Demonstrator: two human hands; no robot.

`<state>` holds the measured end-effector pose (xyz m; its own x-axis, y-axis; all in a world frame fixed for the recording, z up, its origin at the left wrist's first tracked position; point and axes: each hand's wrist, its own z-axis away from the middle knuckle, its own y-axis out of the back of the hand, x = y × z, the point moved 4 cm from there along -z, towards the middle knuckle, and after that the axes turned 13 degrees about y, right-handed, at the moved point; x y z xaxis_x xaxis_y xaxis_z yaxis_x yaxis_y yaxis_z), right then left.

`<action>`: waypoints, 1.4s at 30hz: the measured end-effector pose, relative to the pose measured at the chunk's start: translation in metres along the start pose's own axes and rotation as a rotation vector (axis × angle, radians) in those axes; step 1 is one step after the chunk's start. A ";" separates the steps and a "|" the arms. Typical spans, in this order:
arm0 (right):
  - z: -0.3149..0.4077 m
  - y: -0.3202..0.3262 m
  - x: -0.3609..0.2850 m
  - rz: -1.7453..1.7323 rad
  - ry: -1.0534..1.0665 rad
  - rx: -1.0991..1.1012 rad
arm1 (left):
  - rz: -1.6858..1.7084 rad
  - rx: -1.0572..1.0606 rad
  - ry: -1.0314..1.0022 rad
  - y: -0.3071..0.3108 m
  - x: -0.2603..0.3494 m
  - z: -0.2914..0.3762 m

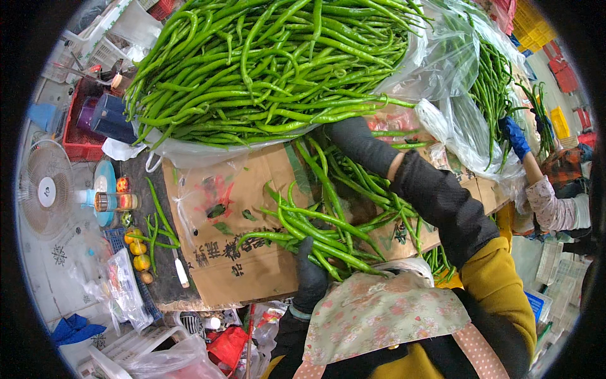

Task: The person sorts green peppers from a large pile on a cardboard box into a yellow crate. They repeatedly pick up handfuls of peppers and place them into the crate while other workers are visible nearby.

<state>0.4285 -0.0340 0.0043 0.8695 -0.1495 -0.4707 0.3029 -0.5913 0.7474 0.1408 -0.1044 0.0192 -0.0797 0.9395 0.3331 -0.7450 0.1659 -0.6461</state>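
Observation:
My left hand (311, 275), in a dark glove, is at the table's near edge, closed around the lower ends of a bunch of long green peppers (326, 232). Across the table reaches my right hand (352, 137), also dark-gloved, at the underside of a big heap of long green peppers (270, 71) on clear plastic. Its fingers are hidden beneath the heap, so its grip cannot be made out. More loose peppers lie between the two hands. Flattened cardboard (251, 189) with red and black markings covers the tabletop under them.
A white-handled knife (181, 272) and a few peppers lie on the left. Beyond stand a jar (116, 202), a fan (46, 192) and a red crate (80, 147). At right, a co-worker's blue-gloved hand (513, 137) touches peppers beside a clear plastic bag (450, 61).

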 end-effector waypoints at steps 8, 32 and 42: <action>0.061 0.077 -0.002 0.064 0.113 -0.556 | 0.010 0.057 -0.083 0.005 -0.001 -0.011; 0.103 0.153 0.021 0.349 0.085 -0.450 | 0.051 0.016 -0.111 0.003 -0.001 -0.009; 0.088 0.138 -0.010 0.104 0.022 -0.368 | -0.070 0.060 -0.131 -0.012 0.005 0.007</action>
<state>0.4276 -0.1836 0.0709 0.9099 -0.1740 -0.3765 0.3293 -0.2489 0.9108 0.1443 -0.1036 0.0338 -0.1095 0.8784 0.4652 -0.7898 0.2073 -0.5772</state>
